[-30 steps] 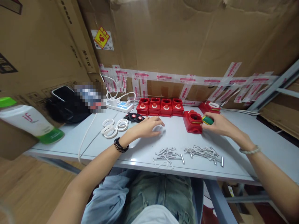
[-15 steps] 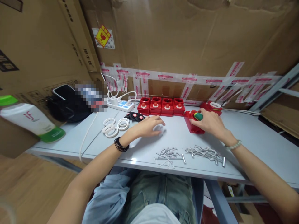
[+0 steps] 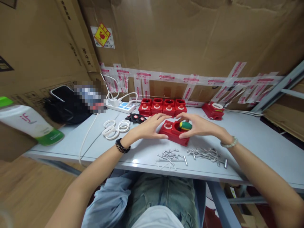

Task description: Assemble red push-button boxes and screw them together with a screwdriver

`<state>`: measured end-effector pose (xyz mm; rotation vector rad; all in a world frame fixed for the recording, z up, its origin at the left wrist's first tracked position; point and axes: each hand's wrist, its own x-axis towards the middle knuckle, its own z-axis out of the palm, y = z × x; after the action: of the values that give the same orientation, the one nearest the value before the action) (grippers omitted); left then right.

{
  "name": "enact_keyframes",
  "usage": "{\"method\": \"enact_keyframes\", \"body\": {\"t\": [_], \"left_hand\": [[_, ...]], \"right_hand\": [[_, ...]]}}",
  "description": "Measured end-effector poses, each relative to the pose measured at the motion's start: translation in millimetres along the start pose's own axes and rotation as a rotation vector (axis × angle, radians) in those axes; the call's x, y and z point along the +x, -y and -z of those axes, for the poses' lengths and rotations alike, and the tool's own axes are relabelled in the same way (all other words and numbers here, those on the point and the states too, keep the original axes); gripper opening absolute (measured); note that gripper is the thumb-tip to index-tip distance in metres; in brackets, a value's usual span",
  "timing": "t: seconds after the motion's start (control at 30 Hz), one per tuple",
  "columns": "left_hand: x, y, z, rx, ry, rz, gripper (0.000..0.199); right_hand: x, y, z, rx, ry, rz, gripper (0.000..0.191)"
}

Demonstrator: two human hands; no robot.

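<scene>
A glossy red box-shaped housing sits near the middle of the white bench, between the two hands. Its long axis runs aslant, from rear left to front right; the red knob with its white collar marks the left end, the round opening faces up at the right. The left hand's grip curves around the left end, thumb in front, though I cannot tell whether it presses. The right hand's grip clasps a green-and-yellow rounded tool handle, its thumb at the housing's front.

Toward the front edge, loose silver screws and white cords with metal rods crowd the space. Bare surface opens rightward, before another red housing; the brown cardboard wall bounds the rear. Its yellow-and-red diamond label shows a broken glass; "if" reads on the white-and-green tube.
</scene>
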<state>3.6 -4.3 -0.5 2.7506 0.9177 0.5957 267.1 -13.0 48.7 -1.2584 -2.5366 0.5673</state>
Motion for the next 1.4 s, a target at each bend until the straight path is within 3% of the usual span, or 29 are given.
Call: {"method": "enact_keyframes", "body": {"t": [0.13,0.23,0.27,0.4,0.6,0.9,1.1,1.4], "left_hand": [[0.9,5.7,-2.5,-0.078,0.072,0.009,0.083],[1.8,8.9,-4.1,-0.103,0.095,0.011,0.075],[1.9,9.2,-4.3,-0.097,0.093,0.021,0.075],[0.7,7.2,-3.1,-0.052,0.096,0.082,0.082],[0.6,2.6,0.9,0.001,0.094,0.099,0.074],[1.5,2.3,7.5,-0.140,-0.152,0.136,0.079],[1.6,1.2,4.6,-0.129,-0.162,0.163,0.080],[4.0,-2.7,1.6,-0.121,-0.154,0.173,0.080]], "right_hand": [[10.0,5.9,-3.9,0.059,-0.126,0.043,0.062],[10.2,-11.4,-5.1,-0.046,-0.325,-0.025,0.037],[9.7,-18.7,-6.6,-0.121,-0.340,-0.060,0.032],[8.7,-36.0,-18.6,-0.350,-0.208,-0.189,0.026],[7.9,-24.7,-33.5,-0.360,-0.084,-0.168,0.018],[4.6,-22.2,-22.2,-0.332,-0.137,-0.144,0.027],[4.6,-26.6,-27.9,-0.313,-0.028,-0.119,0.021],[3.3,-33.1,-29.5,-0.271,-0.019,-0.106,0.021]]}}
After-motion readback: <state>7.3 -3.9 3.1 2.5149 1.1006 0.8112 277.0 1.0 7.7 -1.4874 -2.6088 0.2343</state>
